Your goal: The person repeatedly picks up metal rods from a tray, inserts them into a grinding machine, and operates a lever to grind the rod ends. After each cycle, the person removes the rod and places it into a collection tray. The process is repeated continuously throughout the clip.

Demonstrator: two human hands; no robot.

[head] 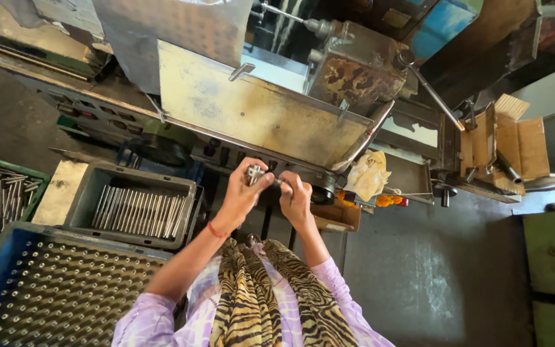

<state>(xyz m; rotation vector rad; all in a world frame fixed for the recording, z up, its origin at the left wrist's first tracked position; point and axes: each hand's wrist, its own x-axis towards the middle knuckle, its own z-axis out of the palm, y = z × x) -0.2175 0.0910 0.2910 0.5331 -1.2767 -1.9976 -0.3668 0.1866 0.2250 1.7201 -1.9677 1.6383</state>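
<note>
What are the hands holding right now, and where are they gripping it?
A small metal part: left hand grips its thick end, right hand pinches the thin end.

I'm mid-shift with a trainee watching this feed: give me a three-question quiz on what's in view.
1. True or false: both hands meet at one small metal part.
2. The grey crate holds: A) rags B) metal rods C) cartons?
3. What lies right of the hands on the machine?

Key:
1. True: left hand and right hand hold the metal part.
2. B: grey crate, metal rods.
3. A crumpled cloth.
</note>
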